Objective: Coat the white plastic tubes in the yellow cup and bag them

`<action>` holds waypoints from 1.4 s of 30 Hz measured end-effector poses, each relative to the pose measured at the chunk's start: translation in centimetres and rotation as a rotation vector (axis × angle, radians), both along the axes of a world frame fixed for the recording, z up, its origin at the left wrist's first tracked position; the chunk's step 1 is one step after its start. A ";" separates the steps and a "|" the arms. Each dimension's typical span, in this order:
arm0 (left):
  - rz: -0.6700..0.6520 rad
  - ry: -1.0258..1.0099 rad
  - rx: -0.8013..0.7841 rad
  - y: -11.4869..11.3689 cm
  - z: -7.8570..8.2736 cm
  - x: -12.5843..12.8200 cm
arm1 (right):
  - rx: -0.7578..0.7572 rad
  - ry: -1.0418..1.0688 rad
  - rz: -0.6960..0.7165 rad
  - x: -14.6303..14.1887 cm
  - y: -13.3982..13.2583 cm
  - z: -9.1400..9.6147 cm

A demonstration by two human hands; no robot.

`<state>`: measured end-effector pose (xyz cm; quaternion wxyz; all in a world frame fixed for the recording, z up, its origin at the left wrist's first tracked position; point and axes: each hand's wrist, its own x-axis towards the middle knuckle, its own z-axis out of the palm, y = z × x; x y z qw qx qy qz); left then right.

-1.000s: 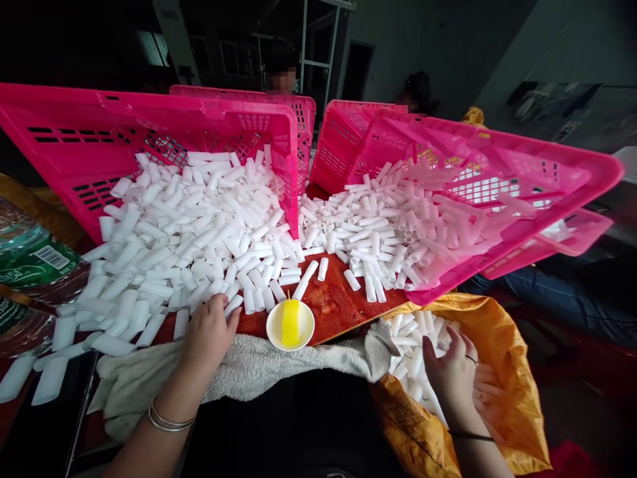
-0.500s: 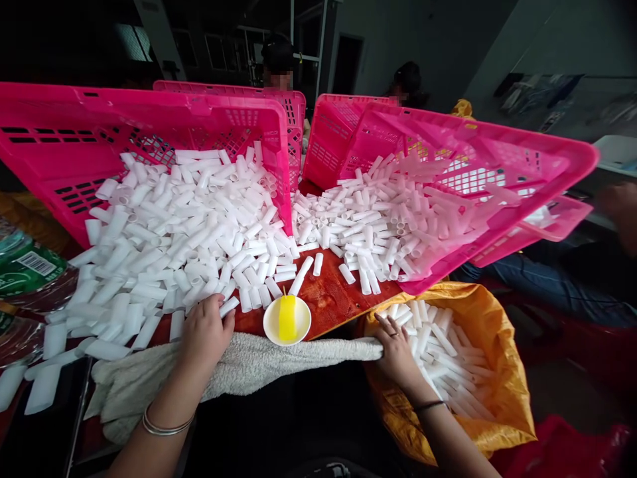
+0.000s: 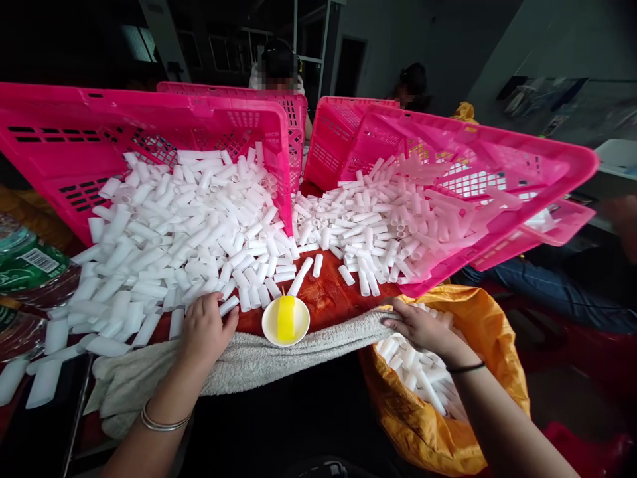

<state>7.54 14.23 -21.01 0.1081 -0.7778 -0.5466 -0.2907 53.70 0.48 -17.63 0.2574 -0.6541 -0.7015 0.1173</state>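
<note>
A grey-white towel [image 3: 279, 364] lies along the front edge of the red-brown table [image 3: 331, 292]. My right hand [image 3: 418, 325] pinches its right end, above the open mouth of a yellow sack [image 3: 490, 332]. White plastic tubes [image 3: 428, 378] fill that sack. On the towel's left part rests my left hand [image 3: 209, 332], palm down and thumb apart, with its fingertips at the edge of a heap of white tubes [image 3: 174, 226]. One short tube [image 3: 229, 305] lies just beside its fingers and thumb. Between my hands stands a small white bowl [image 3: 271, 322] with a yellow block [image 3: 286, 318] in it.
Pink crates [image 3: 189, 109] lie tipped on their sides, with tubes spilling out. Another pink crate [image 3: 497, 143] leans at the right. Bottles with green labels [image 3: 34, 262] stand at the left, beside a dark flat object [image 3: 44, 425]. People are visible behind the crates and at the right.
My right hand has moved right and slightly up, drawing the towel's end up toward the table edge over the sack. My left hand has stayed nearly in place.
</note>
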 end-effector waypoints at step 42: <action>-0.630 -0.010 -0.176 -6.2 3.2 3.6 | 0.376 -0.568 0.495 2.0 4.7 -1.6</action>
